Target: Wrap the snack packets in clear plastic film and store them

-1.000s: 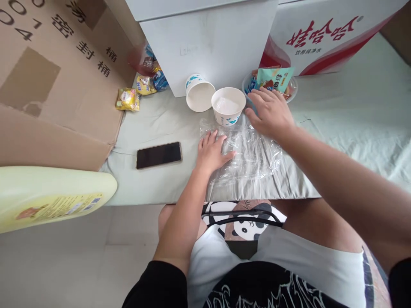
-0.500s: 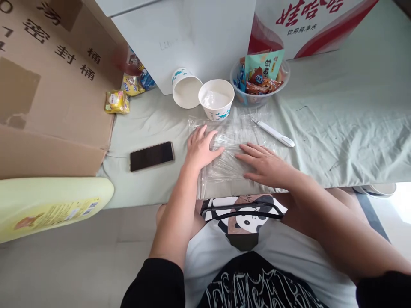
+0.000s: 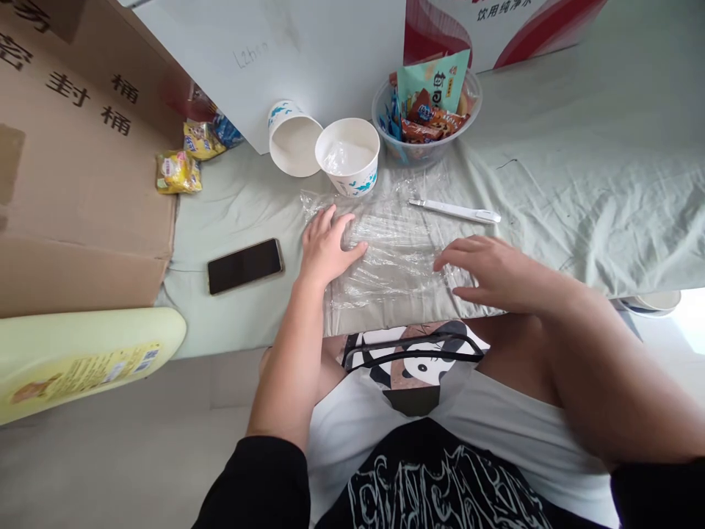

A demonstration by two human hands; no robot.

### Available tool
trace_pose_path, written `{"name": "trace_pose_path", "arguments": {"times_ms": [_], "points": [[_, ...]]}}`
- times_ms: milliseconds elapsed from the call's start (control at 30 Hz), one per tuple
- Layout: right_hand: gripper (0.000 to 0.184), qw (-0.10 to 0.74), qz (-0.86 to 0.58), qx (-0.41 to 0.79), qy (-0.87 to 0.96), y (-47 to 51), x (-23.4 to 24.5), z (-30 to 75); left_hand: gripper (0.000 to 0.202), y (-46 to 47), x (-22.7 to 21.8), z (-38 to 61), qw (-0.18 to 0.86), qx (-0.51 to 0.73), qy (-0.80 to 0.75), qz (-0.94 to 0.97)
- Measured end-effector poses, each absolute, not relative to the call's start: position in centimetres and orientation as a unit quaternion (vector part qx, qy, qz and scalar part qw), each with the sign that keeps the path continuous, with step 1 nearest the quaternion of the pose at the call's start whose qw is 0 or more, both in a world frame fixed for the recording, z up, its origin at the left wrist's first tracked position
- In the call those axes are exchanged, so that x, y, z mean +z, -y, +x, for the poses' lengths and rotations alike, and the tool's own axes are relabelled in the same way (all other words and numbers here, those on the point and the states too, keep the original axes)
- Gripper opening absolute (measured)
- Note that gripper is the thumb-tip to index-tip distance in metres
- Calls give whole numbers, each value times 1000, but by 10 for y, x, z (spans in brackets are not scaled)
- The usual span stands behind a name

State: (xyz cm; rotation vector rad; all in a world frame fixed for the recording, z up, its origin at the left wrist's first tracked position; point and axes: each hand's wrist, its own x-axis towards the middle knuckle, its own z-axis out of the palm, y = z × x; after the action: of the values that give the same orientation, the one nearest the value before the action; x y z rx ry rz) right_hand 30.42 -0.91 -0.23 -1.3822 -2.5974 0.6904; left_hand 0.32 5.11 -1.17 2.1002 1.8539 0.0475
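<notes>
A clear, wrinkled plastic sheet (image 3: pixel 393 253) lies spread on the cloth-covered table. My left hand (image 3: pixel 326 248) rests on its left part, fingers apart and thumb stretched to the right. At the sheet's right edge is my right hand (image 3: pixel 487 272), its fingers loosely spread; whether the fingertips touch the plastic I cannot tell. Just beyond that hand lies a white utility knife (image 3: pixel 457 211), tip pointing left. Behind the sheet stands an upright paper bowl (image 3: pixel 357 181) with crumpled clear plastic inside. Another paper bowl (image 3: pixel 291 143) lies tipped on its side to its left.
A phone (image 3: pixel 245 266) lies left of my left hand. A clear plastic bowl (image 3: pixel 427 150) of packaged snacks stands at the back, against a white box (image 3: pixel 324 59). Yellow snack packets (image 3: pixel 179 173) sit beside a cardboard box (image 3: pixel 82 184). A pale yellow bottle (image 3: pixel 93 360) is at the left.
My right hand has slid to the right across the sheet to its edge. The utility knife has turned to lie flatter across the view. My left hand stays on the plastic; the view has shifted slightly.
</notes>
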Motion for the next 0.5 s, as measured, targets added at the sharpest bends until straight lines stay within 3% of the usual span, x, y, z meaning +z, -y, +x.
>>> {"name": "trace_pose_path", "arguments": {"times_ms": [100, 200, 500], "points": [[35, 26, -450, 214, 867, 13, -5, 293, 61, -52, -13, 3, 166, 14, -654, 738], [26, 43, -447, 205, 869, 11, -7, 290, 62, -52, -15, 2, 165, 11, -654, 738], [30, 52, -415, 284, 863, 17, 9, 309, 62, -51, -13, 5, 160, 0, -653, 741]]}}
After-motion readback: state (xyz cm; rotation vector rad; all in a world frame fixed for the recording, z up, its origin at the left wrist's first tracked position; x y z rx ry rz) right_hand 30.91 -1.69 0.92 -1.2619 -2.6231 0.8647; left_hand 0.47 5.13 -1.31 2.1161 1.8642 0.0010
